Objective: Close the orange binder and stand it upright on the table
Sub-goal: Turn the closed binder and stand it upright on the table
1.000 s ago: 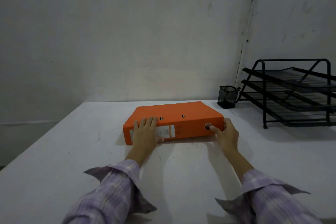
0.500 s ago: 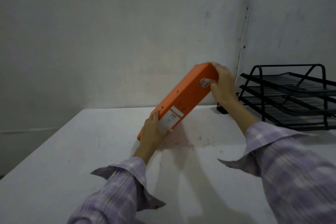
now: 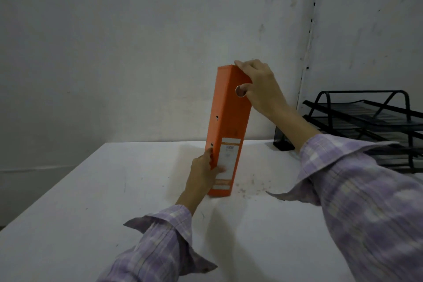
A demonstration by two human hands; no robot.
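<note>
The orange binder (image 3: 230,119) is closed and stands nearly upright on the white table (image 3: 91,201), leaning slightly to the right, its spine with a white label facing me. My left hand (image 3: 202,175) grips its lower left edge near the base. My right hand (image 3: 259,86) holds the top right corner, with a finger at the round spine hole.
A black wire letter tray (image 3: 366,121) with stacked tiers stands at the right by the wall. A small black mesh pen cup (image 3: 282,143) sits behind my right forearm. Small crumbs lie on the table right of the binder's base.
The binder lay flat a second ago. Both hands have swung it up about its left end, from flat through a steep tilt to nearly vertical.
</note>
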